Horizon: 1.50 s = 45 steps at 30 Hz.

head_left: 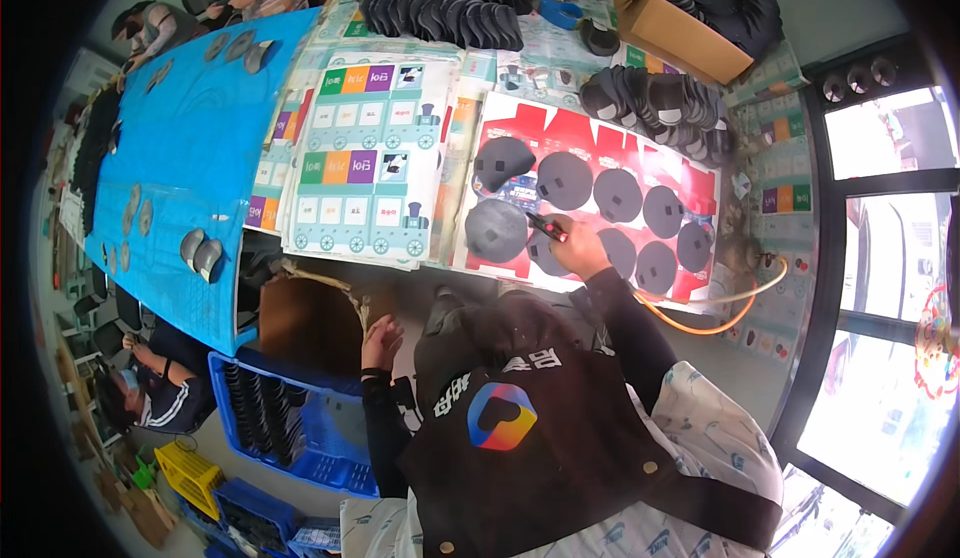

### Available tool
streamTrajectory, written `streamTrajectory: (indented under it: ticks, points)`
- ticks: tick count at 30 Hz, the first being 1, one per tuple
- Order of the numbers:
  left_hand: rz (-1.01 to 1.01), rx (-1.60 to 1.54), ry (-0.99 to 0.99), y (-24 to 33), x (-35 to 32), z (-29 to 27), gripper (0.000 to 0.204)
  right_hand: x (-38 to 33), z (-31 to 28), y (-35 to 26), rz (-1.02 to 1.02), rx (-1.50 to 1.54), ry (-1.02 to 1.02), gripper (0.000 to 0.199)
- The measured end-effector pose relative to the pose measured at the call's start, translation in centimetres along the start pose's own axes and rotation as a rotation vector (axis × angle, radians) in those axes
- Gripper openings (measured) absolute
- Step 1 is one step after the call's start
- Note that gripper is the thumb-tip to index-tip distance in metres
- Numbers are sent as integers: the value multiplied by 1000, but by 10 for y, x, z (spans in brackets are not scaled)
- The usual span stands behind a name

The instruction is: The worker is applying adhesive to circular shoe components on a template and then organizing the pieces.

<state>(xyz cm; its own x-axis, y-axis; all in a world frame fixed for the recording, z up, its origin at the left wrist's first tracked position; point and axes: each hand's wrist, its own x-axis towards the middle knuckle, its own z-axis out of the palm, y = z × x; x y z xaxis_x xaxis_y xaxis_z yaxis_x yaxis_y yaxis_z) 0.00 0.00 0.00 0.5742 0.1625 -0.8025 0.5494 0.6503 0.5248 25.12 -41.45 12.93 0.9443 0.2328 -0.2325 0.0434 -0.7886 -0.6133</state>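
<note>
My right hand (pixel 578 249) is closed around a slim black tool with red details (pixel 545 226). The tool's tip is over the edge of a round dark-grey disc (pixel 497 231) at the left end of a red printed sheet (pixel 520 123). Several similar dark discs, each with a small darker square patch, lie in rows on that sheet, and one disc (pixel 545 254) is partly hidden under my hand. My left hand (pixel 382 343) is low beside my lap, near the table's front edge, its fingers loosely bent and apart with nothing visible in them.
Stacked printed sheets (pixel 362 198) lie left of the red sheet. Dark curved pieces (pixel 440 18) are piled at the back, beside a cardboard box (pixel 680 28). An orange hose (pixel 690 328) loops at right. A blue crate (pixel 330 438) stands left; other people sit around a blue table (pixel 200 138).
</note>
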Motion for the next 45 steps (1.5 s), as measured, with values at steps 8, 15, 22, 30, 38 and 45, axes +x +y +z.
streamTrajectory:
  ticks: [8,15,22,30,38,45]
  points:
    - [-2,-43,-15,-5,-12,-5,22,-2,9,-22,28,100,24,23]
    - [15,-24,35,-13,-9,-21,22,8,17,-23,-61,16,-260,23]
    - [-6,-29,30,-32,-3,-36,35,0,8,-44,-187,44,-82,19]
    - [-9,-11,56,-32,-3,-38,34,-3,11,-9,-125,24,-134,18]
    - [-39,-12,58,-29,-11,-23,29,-6,10,8,-157,-23,-192,21]
    - [-63,-18,65,-43,-7,-35,29,-3,-2,15,-67,38,10,30]
